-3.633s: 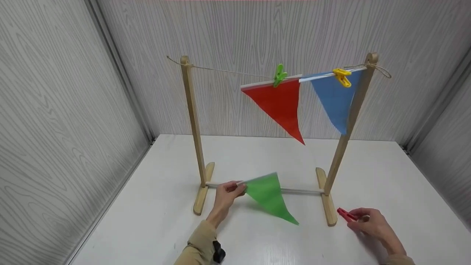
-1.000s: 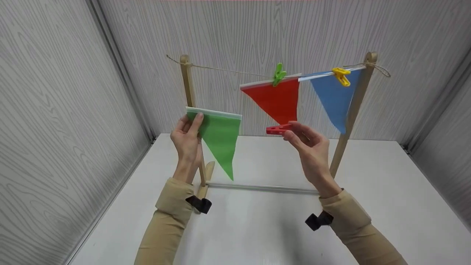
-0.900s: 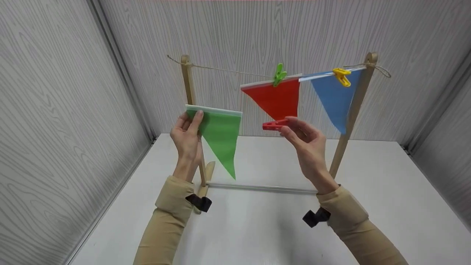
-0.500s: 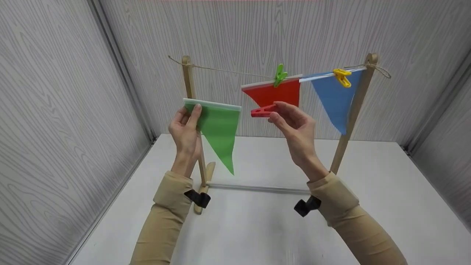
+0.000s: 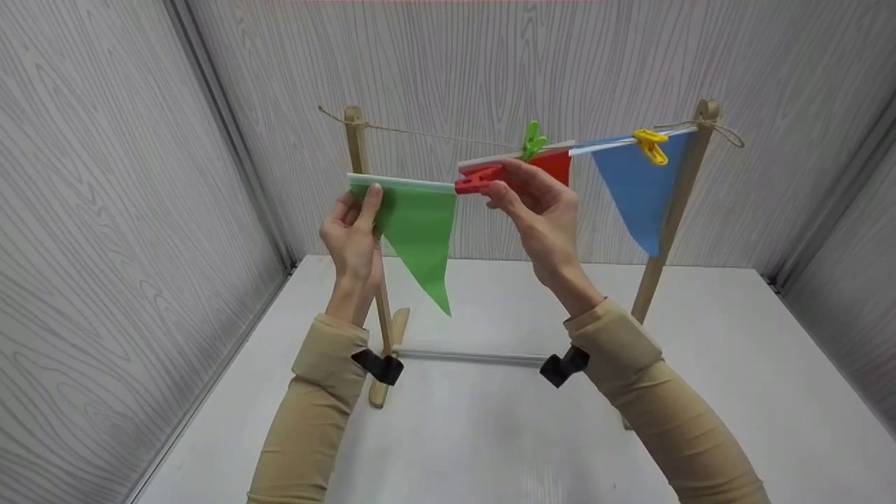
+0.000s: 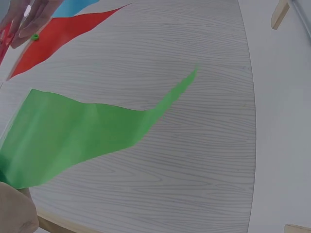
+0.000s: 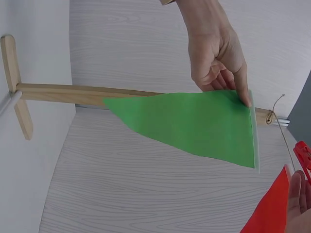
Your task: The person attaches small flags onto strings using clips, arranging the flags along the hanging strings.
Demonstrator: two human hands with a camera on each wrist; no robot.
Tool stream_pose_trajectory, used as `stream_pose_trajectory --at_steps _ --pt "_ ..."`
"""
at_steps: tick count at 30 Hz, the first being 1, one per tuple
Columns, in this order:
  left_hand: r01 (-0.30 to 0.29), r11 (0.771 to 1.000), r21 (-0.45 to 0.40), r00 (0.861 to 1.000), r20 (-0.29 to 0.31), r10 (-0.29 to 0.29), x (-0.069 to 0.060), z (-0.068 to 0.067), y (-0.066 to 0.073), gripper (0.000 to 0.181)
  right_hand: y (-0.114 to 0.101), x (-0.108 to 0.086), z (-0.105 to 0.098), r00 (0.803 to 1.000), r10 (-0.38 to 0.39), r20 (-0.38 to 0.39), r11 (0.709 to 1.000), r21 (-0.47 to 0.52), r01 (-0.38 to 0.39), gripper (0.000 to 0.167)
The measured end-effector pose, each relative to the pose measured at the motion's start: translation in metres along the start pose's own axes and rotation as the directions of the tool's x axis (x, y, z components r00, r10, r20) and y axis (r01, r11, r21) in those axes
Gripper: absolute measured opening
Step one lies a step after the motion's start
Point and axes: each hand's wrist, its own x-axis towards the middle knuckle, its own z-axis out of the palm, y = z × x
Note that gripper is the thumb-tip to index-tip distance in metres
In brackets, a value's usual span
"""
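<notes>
My left hand [image 5: 353,238] pinches a green triangular pennant [image 5: 420,234] near the left end of its white top edge, thumb in front. The pennant's tip hangs down, and its top edge is below the string [image 5: 434,134]. In my right hand [image 5: 549,220] I pinch a red clothespin [image 5: 477,180], which points left by the pennant's right top corner; whether they touch I cannot tell. In the right wrist view a gap shows between the clothespin [image 7: 302,154] and the pennant [image 7: 194,124]. Behind my right hand hangs a red pennant [image 5: 558,166], partly hidden.
A green clothespin [image 5: 532,140] holds the red pennant on the string. Further right, a yellow clothespin [image 5: 651,148] holds a blue pennant [image 5: 635,192]. Wooden posts stand left [image 5: 357,150] and right [image 5: 682,192], joined low down by a white rod [image 5: 476,357] above the white table [image 5: 476,434].
Both hands have risen from near the table with the green pennant and red clothespin. Over the last second the right hand has moved up and left, towards the pennant; the left has risen slightly.
</notes>
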Motion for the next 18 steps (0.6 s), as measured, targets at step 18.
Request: stream_pose_trajectory --at_steps 18 --pt "-0.026 1.000 -0.013 1.000 0.000 0.026 0.015 0.012 0.011 0.023 -0.014 0.040 0.032 1.000 0.019 -0.004 0.994 -0.109 -0.019 0.036"
